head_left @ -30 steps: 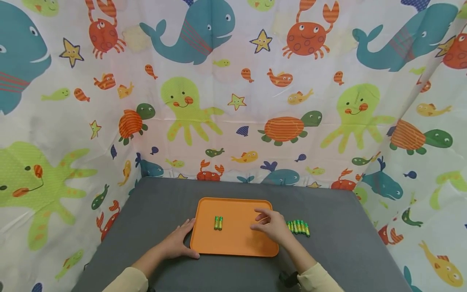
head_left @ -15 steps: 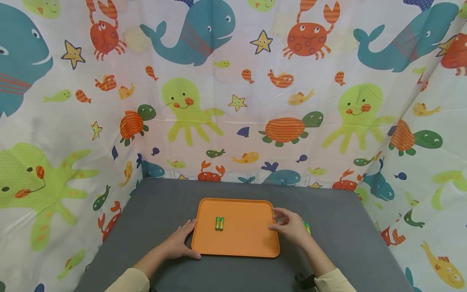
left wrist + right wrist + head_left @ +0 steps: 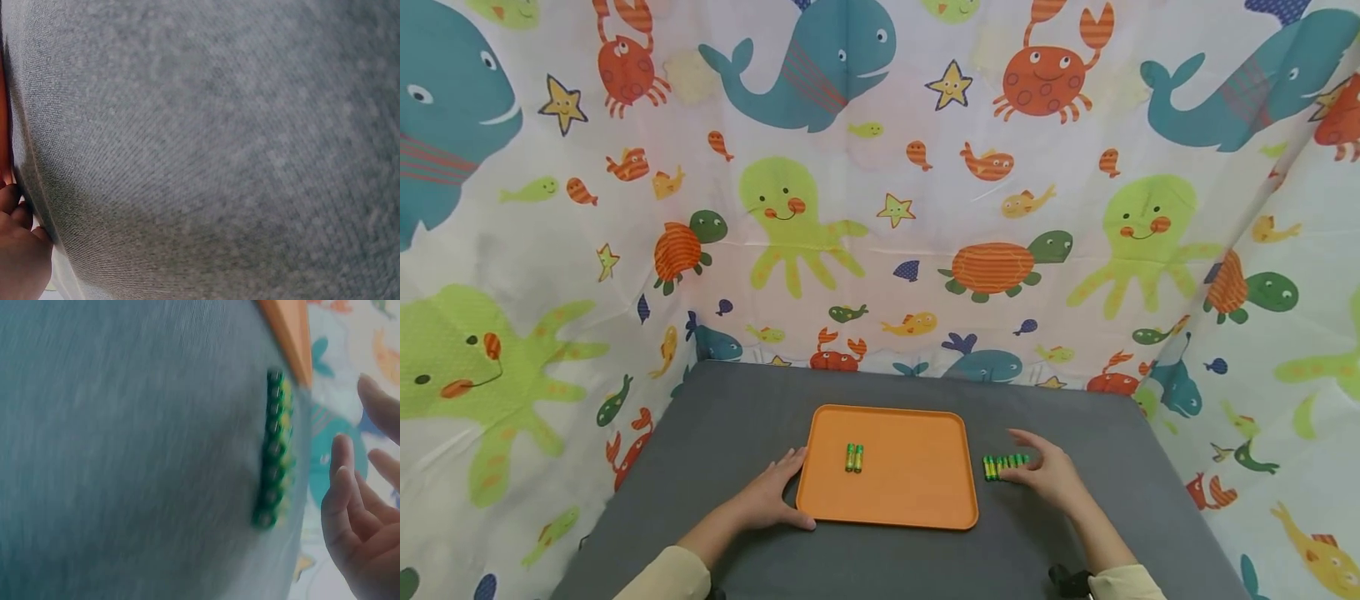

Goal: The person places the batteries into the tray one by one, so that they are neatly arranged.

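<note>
An orange tray (image 3: 917, 492) lies on the grey table, with two green-and-yellow batteries (image 3: 854, 458) upright side by side toward its left. My left hand (image 3: 762, 498) rests at the tray's left edge, fingers along the rim and thumb near the front corner. To the right of the tray, several matching batteries (image 3: 997, 467) form a tight row on the table. Over the right end of that row is my right hand (image 3: 1051, 473), thumb and fingers apart. In the right wrist view the right hand (image 3: 369, 540) holds nothing, and the battery row (image 3: 275, 450) appears whole though blurred.
A white curtain (image 3: 850, 208) printed with sea animals surrounds the grey table (image 3: 752, 400) at the back and both sides. The left wrist view is mostly grey tablecloth (image 3: 206, 137).
My right hand has moved rightward from above the tray, past its right edge, to the battery row. The left hand stays at the tray; the two batteries on it have not moved.
</note>
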